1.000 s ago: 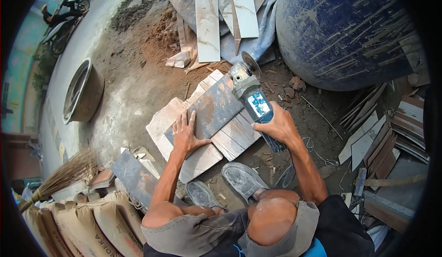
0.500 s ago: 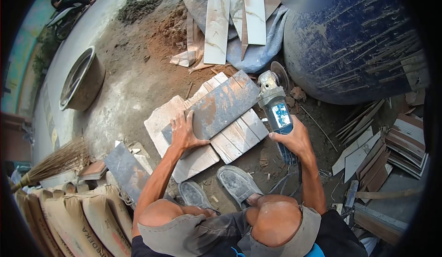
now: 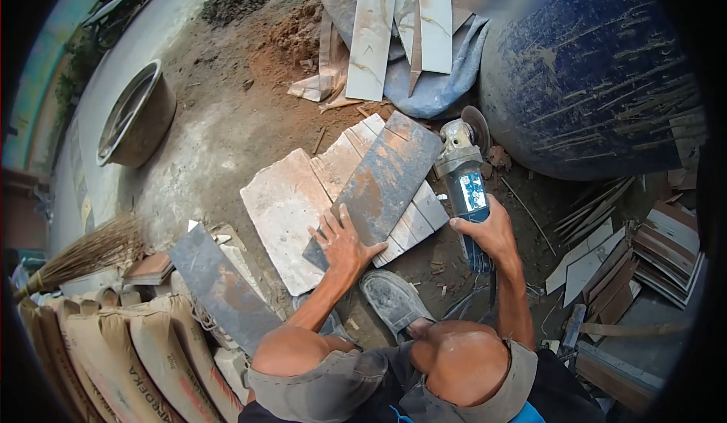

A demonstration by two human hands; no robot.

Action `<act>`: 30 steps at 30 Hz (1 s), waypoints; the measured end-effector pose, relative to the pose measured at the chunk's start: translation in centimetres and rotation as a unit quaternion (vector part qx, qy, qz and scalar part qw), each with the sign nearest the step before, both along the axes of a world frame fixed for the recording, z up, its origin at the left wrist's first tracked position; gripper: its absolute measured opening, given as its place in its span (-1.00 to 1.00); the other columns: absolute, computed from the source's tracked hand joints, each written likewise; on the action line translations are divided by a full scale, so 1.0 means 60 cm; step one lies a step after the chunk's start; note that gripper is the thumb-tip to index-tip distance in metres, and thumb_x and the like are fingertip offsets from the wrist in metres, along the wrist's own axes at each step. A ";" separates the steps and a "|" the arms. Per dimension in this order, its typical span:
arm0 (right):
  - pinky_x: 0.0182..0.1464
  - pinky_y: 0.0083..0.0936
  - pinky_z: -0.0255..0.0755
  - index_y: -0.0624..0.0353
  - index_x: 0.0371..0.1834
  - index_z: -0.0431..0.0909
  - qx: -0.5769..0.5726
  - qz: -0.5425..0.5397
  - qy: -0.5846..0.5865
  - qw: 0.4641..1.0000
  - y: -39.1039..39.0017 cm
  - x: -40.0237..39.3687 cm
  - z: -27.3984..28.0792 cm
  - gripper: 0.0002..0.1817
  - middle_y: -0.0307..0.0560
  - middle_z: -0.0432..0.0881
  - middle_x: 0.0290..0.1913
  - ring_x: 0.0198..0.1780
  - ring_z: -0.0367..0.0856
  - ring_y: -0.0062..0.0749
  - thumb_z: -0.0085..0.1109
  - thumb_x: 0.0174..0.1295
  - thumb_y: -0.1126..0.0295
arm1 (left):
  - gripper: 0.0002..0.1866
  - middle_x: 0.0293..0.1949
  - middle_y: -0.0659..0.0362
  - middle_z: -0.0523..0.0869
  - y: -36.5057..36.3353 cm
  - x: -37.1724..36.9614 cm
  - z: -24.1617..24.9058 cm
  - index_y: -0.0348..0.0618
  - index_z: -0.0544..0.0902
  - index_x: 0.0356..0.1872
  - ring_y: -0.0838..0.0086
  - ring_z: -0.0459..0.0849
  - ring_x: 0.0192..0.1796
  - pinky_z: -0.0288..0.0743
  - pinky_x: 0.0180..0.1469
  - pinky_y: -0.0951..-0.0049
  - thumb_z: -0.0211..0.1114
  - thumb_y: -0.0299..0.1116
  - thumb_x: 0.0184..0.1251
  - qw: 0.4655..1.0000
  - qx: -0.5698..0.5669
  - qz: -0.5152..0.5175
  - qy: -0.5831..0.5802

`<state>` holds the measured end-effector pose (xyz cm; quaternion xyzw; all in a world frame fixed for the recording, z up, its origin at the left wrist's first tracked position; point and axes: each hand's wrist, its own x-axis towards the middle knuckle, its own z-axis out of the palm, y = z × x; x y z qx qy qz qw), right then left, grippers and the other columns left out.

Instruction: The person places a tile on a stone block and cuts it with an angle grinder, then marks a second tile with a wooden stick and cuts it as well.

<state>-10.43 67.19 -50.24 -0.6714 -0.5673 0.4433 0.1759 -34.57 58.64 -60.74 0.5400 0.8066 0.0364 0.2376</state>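
Observation:
A long grey, rust-stained tile (image 3: 386, 177) lies at an angle across a stack of pale tiles (image 3: 288, 211) on the dirt ground. My left hand (image 3: 344, 243) presses flat on the grey tile's near end, fingers spread. My right hand (image 3: 492, 234) grips the body of an angle grinder (image 3: 463, 173), whose disc (image 3: 477, 124) sits just off the tile's far right corner, beside the blue drum. My shoes (image 3: 390, 294) rest just below the tile stack.
A large blue drum (image 3: 598, 67) stands at the right. White marbled tile strips (image 3: 371, 40) lie on a grey sack behind. A round metal basin (image 3: 136, 116) is at left, with a broom (image 3: 76, 260), cement bags (image 3: 129, 355), another grey tile (image 3: 219, 287) and tile offcuts (image 3: 628, 249) around.
The grey tile has swung to a steeper angle, and my left hand has slid to its near end. The grinder has drawn back to the right of the tile.

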 end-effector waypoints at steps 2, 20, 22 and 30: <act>-0.16 -0.43 0.48 0.39 -0.08 0.48 0.002 -0.002 -0.001 1.000 -0.008 0.001 -0.004 -0.31 0.07 0.63 -0.25 -0.25 0.62 -0.30 0.47 -0.28 0.18 | 0.27 0.29 -0.37 0.15 -0.011 -0.004 -0.001 -0.37 0.04 0.37 -0.24 0.04 0.38 -0.27 0.28 -0.40 0.46 0.29 -0.27 0.999 0.031 -0.010 0.021; -0.18 -0.45 0.48 0.40 -0.08 0.49 0.003 -0.022 0.020 1.000 -0.018 -0.011 -0.017 -0.33 0.04 0.63 -0.27 -0.27 0.62 -0.33 0.46 -0.26 0.19 | -0.34 -0.25 -0.09 0.57 -0.100 -0.058 -0.001 -0.33 0.50 -0.29 0.05 0.55 -0.18 0.46 -0.21 0.11 0.46 0.14 -0.11 0.997 0.050 0.054 -0.009; -0.15 -0.45 0.48 0.40 -0.06 0.48 -0.005 -0.020 0.020 1.000 -0.018 -0.010 -0.018 -0.32 0.06 0.63 -0.25 -0.25 0.62 -0.32 0.46 -0.26 0.18 | -0.43 -0.30 -0.07 0.59 -0.113 -0.048 0.001 -0.33 0.53 -0.30 0.05 0.58 -0.23 0.46 -0.23 0.13 0.40 0.08 0.02 0.994 0.013 0.090 -0.067; -0.15 -0.44 0.48 0.40 -0.06 0.49 -0.018 -0.018 0.025 0.999 -0.019 -0.011 -0.018 -0.32 0.08 0.64 -0.23 -0.22 0.64 -0.30 0.47 -0.26 0.18 | -0.57 -0.48 -0.06 0.67 -0.138 -0.046 0.026 -0.28 0.58 -0.39 0.05 0.65 -0.40 0.50 -0.32 0.17 0.36 -0.02 0.11 0.988 -0.078 0.095 -0.098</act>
